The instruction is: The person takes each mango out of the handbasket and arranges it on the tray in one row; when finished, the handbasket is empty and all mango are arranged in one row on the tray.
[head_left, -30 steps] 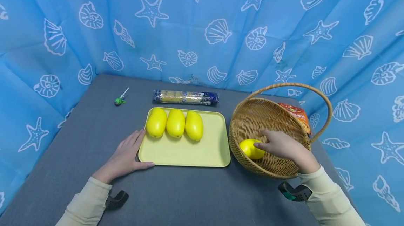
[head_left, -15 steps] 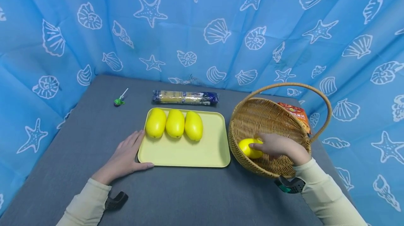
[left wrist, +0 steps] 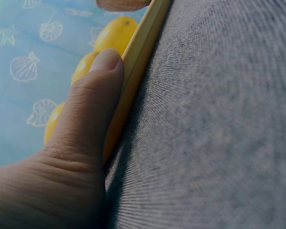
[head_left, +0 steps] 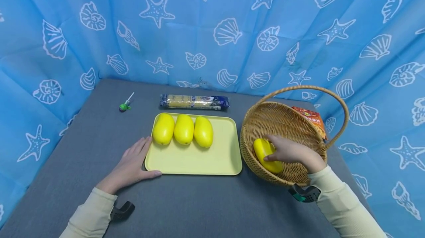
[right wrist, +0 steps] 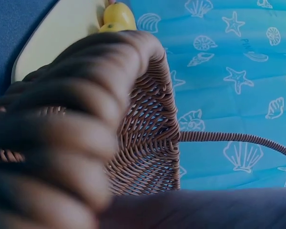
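On the grey table (head_left: 199, 204), the right hand (head_left: 293, 152) reaches into the basket (head_left: 282, 116) and grasps 1 yellow fruit (head_left: 261, 149), thumb across its top. Half a second ago this fruit lay more sideways; now it is turned, 1 end pointing away and the other towards the person. That suggests the grip is being set, with the fruit not yet out of the basket. The basket rim fills much of the right wrist view, so how the fingers wrap underneath I cannot tell.

The left hand (head_left: 132, 164) grasps nothing: its fingers lie along the tray's left end, thumb at the near edge, unchanged.

The tray (head_left: 196, 160) sits just left of the basket, bearing 3 fruits (head_left: 183, 129) in a row at its far left; its right part is bare. The held fruit is the only 1 I see in the basket.

Beyond are a pack (head_left: 194, 102), a lollipop (head_left: 124, 106), a red bag (head_left: 310, 118) behind the basket, and the blue curtain (head_left: 206, 46).
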Motion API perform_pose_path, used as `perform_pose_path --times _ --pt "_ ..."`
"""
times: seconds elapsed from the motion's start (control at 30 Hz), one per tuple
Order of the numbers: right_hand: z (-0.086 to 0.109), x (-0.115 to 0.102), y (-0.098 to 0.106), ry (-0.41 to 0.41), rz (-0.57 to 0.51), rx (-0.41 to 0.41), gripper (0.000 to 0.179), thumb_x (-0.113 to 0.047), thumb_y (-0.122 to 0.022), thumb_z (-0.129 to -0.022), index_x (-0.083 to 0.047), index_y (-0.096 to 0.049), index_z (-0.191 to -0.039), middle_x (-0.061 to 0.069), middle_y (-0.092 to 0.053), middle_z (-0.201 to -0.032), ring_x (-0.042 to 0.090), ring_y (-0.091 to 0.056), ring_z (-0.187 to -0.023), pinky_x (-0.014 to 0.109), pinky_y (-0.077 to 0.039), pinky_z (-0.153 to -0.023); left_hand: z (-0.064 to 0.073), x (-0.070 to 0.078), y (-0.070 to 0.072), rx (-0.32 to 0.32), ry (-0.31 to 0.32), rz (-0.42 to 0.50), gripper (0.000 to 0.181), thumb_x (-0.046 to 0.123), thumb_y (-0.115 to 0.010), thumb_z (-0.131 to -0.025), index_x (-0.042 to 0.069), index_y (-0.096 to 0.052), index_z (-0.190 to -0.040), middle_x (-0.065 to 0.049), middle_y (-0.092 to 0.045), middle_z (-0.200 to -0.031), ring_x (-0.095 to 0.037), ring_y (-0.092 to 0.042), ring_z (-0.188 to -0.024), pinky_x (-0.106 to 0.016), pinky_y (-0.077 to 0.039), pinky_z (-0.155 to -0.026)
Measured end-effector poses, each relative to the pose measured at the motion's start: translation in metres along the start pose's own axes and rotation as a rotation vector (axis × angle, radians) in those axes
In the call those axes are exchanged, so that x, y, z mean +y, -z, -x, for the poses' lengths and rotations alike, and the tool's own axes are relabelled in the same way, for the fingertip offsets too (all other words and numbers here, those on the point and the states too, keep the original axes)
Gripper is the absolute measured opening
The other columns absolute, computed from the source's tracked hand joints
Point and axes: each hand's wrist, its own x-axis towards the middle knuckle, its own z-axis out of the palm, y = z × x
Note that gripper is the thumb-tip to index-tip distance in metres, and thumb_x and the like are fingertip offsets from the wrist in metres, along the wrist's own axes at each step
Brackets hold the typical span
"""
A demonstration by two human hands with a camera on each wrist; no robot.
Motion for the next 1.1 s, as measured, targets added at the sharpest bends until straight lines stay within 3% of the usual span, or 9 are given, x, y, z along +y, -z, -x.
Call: perform_pose_path --times 0.3,0.53,0.73,0.83,0.97,1.1 --pt "-0.006 0.006 -0.002 0.016 0.041 -0.009 0.071 -0.027 -0.070 -0.087 0.004 -0.036 -0.142 0.027 -0.048 -0.129 0.034 -0.053 -0.107 0.049 -0.049 -0.087 -0.001 0.000 0.000 -0.002 -0.002 -0.002 0.123 0.080 -0.058 -0.070 0.007 -0.004 -0.155 -0.022 -0.012 -0.158 -0.042 -0.012 -0.143 -0.063 -0.014 -0.110" --pt "-0.016 0.009 -0.004 0.029 0.063 -0.006 0.065 -0.024 -0.064 -0.091 0.007 -0.036 -0.140 0.018 -0.056 -0.113 0.029 -0.056 -0.100 0.046 -0.049 -0.086 -0.001 0.000 0.001 -0.004 -0.003 -0.001 0.123 0.080 -0.057 -0.071 0.007 -0.005 -0.154 -0.022 -0.012 -0.158 -0.042 -0.012 -0.143 -0.062 -0.014 -0.110" --pt "-0.019 0.011 -0.007 0.019 0.022 0.007 0.076 -0.021 -0.068 -0.088 0.004 -0.026 -0.147 0.032 -0.043 -0.135 0.044 -0.048 -0.119 0.057 -0.042 -0.099 -0.001 0.000 0.002 -0.003 0.000 -0.002 0.124 0.081 -0.056 -0.070 0.007 -0.004 -0.155 -0.022 -0.012 -0.158 -0.042 -0.013 -0.143 -0.063 -0.015 -0.110" --pt "-0.017 0.010 -0.006 0.014 -0.003 0.025 0.082 -0.021 -0.072 -0.084 -0.003 -0.026 -0.149 0.034 -0.040 -0.132 0.042 -0.053 -0.109 0.053 -0.049 -0.088 -0.001 0.000 0.001 -0.001 0.000 -0.002 0.124 0.081 -0.057 -0.070 0.007 -0.004 -0.155 -0.022 -0.012 -0.158 -0.042 -0.013 -0.143 -0.063 -0.015 -0.110" --pt "-0.013 0.006 -0.003 0.011 -0.018 0.092 0.079 -0.020 -0.076 -0.080 -0.010 -0.034 -0.147 0.028 -0.042 -0.115 0.027 -0.054 -0.085 0.035 -0.052 -0.065 0.000 0.000 0.001 0.000 -0.001 0.002 0.123 0.080 -0.058 -0.070 0.007 -0.004 -0.155 -0.022 -0.012 -0.158 -0.042 -0.013 -0.143 -0.062 -0.015 -0.110" --pt "-0.012 0.004 0.000 0.021 -0.009 0.221 0.071 -0.016 -0.076 -0.079 -0.003 -0.040 -0.139 0.030 -0.042 -0.116 0.031 -0.056 -0.087 0.036 -0.055 -0.065 -0.001 0.000 0.000 0.006 -0.005 0.005 0.123 0.080 -0.058 -0.070 0.008 -0.005 -0.155 -0.021 -0.012 -0.158 -0.042 -0.013 -0.143 -0.062 -0.015 -0.110"
